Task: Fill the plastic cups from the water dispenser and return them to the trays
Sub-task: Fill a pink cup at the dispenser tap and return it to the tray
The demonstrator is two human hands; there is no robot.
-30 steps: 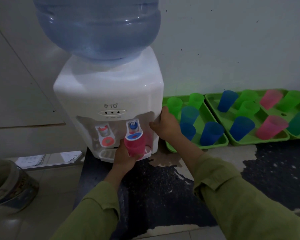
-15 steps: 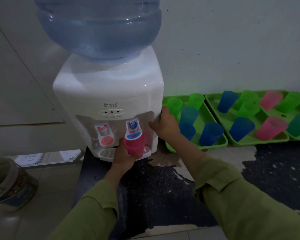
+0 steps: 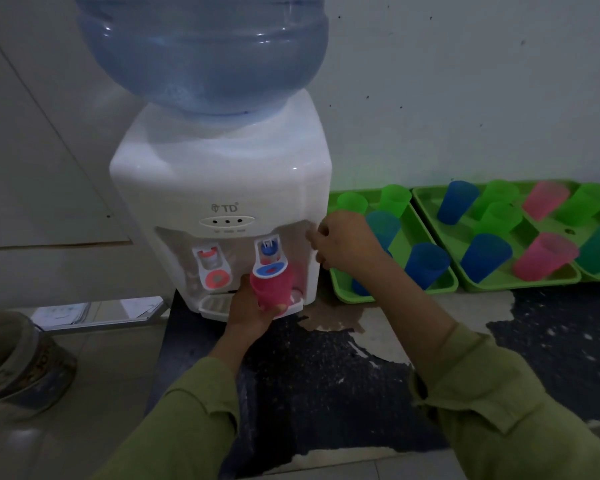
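L hand (image 3: 248,308), btm centre of frame, grips a pink cup (image 3: 272,289), fingers wrapped round it, holding it upright w/ the rim touching the blue tap (image 3: 269,261) of the white water dispenser (image 3: 222,188), just above the drip tray (image 3: 215,304). Water level inside the cup can't be made out. Red tap (image 3: 212,268) sits just left of it, nothing under it. R hand (image 3: 347,242), mid-frame, is at the dispenser's right front corner w/ fingers curled and nothing in it; whether it touches the casing is unclear. Big blue bottle (image 3: 201,53) fills the top of frame. To the right, along the wall, green trays (image 3: 520,284) lie side by side on the worn dark counter (image 3: 326,358), w/ blue, green and pink cups (image 3: 426,263) in them. A round tin (image 3: 18,362) sits at lower left. Both arms in olive sleeves (image 3: 499,410).
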